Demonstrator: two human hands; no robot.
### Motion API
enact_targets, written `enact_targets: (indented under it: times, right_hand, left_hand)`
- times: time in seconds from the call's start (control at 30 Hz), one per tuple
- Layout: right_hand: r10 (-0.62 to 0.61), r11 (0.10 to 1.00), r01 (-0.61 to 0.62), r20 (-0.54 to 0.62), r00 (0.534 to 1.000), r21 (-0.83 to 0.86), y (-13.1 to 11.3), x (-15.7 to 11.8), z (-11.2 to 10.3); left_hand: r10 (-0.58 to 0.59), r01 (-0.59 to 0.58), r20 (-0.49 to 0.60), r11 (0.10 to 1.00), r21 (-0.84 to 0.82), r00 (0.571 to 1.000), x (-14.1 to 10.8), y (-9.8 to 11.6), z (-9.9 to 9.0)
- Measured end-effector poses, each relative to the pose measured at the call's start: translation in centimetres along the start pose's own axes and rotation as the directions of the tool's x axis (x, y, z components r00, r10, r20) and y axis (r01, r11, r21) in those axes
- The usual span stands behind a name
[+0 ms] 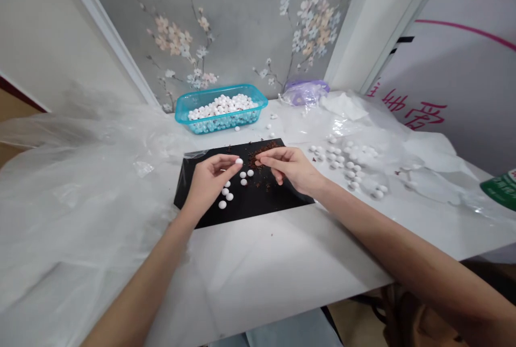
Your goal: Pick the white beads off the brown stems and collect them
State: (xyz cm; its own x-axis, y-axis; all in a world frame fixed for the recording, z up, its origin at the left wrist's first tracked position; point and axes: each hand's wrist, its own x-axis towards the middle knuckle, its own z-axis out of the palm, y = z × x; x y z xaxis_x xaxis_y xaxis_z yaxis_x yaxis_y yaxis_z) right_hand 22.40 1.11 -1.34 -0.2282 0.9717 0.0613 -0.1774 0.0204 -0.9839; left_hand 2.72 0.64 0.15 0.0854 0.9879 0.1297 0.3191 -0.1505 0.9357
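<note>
My left hand (212, 178) pinches a small white ball (239, 161) between thumb and fingertips, above the black mat (250, 210). Facing it from the right, my right hand (291, 165) has its thumb and index finger pressed together; what they hold, if anything, is too small to make out. Behind and below its fingertips spreads a pile of small reddish-brown pieces (264, 148). Several loose white balls (244, 175) rest on the mat between my hands, some partly hidden by my left hand.
Behind the mat stands a blue plastic basket (183, 116) filled with white balls. More white balls (350, 167) lie to the right, some under clear plastic. Plastic sheeting (80, 218) covers the left side. A purple item in plastic (306, 92) sits by the floral panel (237, 30).
</note>
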Motion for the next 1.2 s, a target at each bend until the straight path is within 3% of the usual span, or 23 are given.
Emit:
enact_targets:
  times: [0.23,0.5,0.7,1.2]
  right_hand:
    - [-0.024,0.993,0.020,0.036,0.999,0.119,-1.1,-0.6,0.8]
    - [-0.007,0.997,-0.005,0.161,0.987,0.072,-1.1,-0.9,1.3]
    - [-0.027,1.000,0.029,0.150,0.988,-0.009,-1.3,-1.2,1.7]
    - [-0.065,0.998,0.065,0.085,0.994,0.003,-0.5,-1.5,2.6]
  left_hand:
    - [-0.194,0.207,0.083,0.958,-0.197,0.977,-1.6,1.3,2.3]
    - [-0.191,0.203,0.067,0.921,-0.333,0.979,-1.3,0.6,2.4]
    - [-0.168,0.173,0.042,0.930,-0.324,0.985,-1.4,0.4,2.4]
    - [-0.201,0.196,0.028,0.902,-0.385,0.979,-1.7,0.4,2.7]
